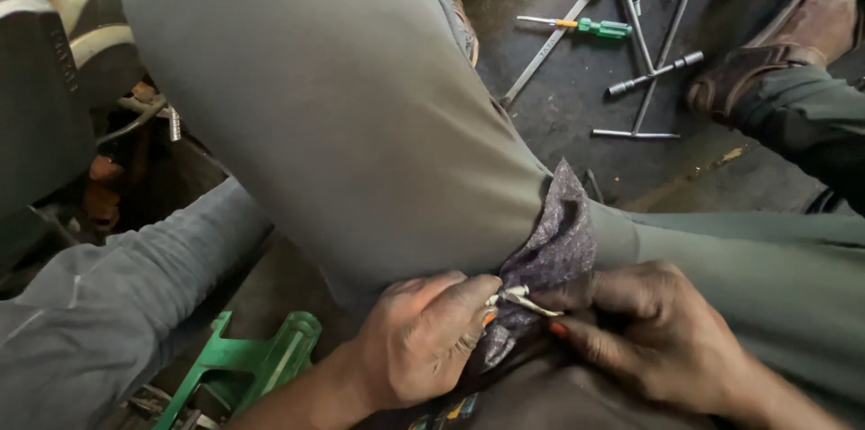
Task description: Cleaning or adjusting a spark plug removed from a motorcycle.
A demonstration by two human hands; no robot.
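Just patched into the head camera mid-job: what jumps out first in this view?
At bottom centre, two grimy hands meet over a grey rag draped on a raised knee: the left hand and right hand together pinch a small pale metal part. The grey-green trouser leg fills the middle of the frame. Behind it, at upper right, wrenches and a green-handled screwdriver lie scattered on the dark floor.

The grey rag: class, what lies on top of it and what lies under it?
On the rag lies a small metal part, pinched by the left hand and right hand. Underneath shows a trouser leg; the rest is covered.
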